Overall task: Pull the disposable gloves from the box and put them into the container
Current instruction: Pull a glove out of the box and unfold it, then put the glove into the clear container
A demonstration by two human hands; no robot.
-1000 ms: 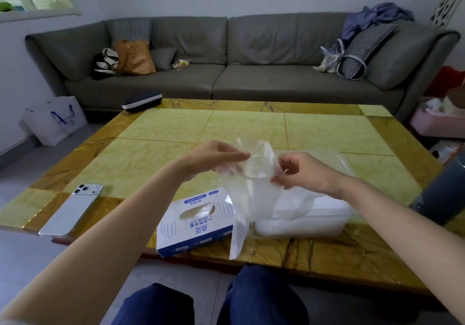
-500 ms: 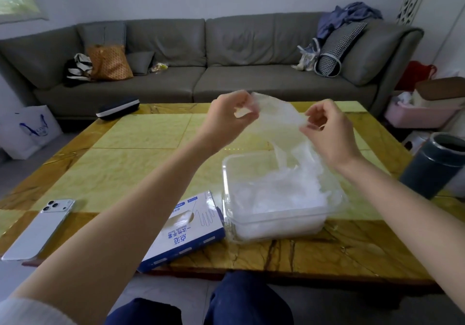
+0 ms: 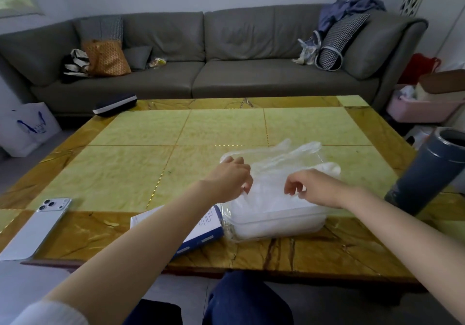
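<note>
Glove [image 3: 284,157], thin and see-through, lies spread over the open container [image 3: 276,226] on the tabletop [image 3: 141,168], its fingers drooping past the far rim. Left hand [image 3: 230,179] pinches its near edge. The right hand [image 3: 315,186] curls there too, but the pale film makes its grip unclear. The left forearm [image 3: 163,224] hides most of the box [image 3: 207,226].

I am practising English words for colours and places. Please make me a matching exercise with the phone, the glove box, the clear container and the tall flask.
Things:
1 phone
2 glove box
3 container
4 flask

Descriptions:
A dark grey-blue, far right
B clear, gloves inside
C silver, lying flat at the near left
D blue and white, just left of the container

Pairs: 1-C, 2-D, 3-B, 4-A
</note>
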